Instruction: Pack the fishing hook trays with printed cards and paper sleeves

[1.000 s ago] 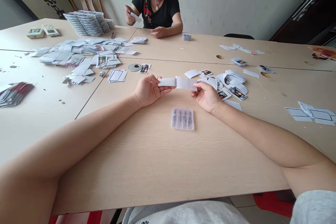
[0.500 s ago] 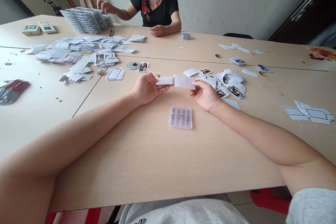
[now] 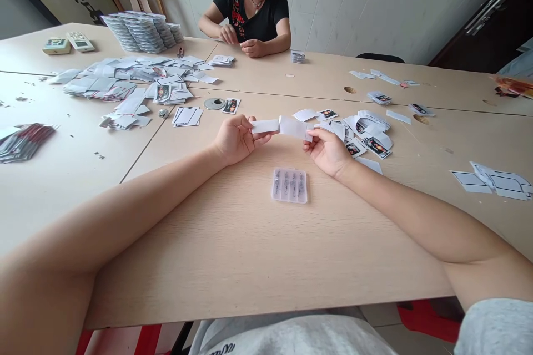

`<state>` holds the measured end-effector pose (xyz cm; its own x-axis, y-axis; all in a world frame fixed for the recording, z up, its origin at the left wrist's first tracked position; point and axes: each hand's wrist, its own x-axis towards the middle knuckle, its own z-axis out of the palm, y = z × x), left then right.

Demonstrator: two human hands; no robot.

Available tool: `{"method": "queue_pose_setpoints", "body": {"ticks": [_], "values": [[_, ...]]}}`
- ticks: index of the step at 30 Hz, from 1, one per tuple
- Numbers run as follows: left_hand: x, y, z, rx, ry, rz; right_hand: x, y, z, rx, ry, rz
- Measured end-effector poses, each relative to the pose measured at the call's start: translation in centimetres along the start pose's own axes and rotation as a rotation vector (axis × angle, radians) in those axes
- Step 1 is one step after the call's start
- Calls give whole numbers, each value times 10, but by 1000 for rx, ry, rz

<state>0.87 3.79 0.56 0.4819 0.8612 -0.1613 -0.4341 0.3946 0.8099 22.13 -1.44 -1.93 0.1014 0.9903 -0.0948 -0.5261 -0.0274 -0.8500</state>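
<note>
My left hand is closed on a narrow folded white paper strip, palm up, above the middle of the table. My right hand pinches the right end of a wider white paper piece. The two pieces meet or overlap between my hands; whether they are joined I cannot tell. Below them on the table lies a clear plastic case with several compartments holding small dark hook-like items. Beside my right hand is a loose pile of white papers and printed cards.
Across the wooden table a person in a black top sits with both hands together. Stacked clear packs, a heap of white papers and two pale devices are at the left. White cards lie at the right.
The person opposite has drawn one hand back from the stacked packs to their other hand. The view has shifted slightly; my hands keep nearly the same pose with the papers.
</note>
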Motion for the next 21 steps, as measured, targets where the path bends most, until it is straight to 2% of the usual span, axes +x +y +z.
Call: {"method": "queue_pose_setpoints", "body": {"ticks": [14,18,21], "values": [[1,0,1,-28,9,18,-2,4,0,-30,28,-23],[1,-1,-1,-16,7,11,5,-1,-4,-186,63,-210],[0,0,-1,0,8,-1,24,-31,-21,-411,133,-435]]}}
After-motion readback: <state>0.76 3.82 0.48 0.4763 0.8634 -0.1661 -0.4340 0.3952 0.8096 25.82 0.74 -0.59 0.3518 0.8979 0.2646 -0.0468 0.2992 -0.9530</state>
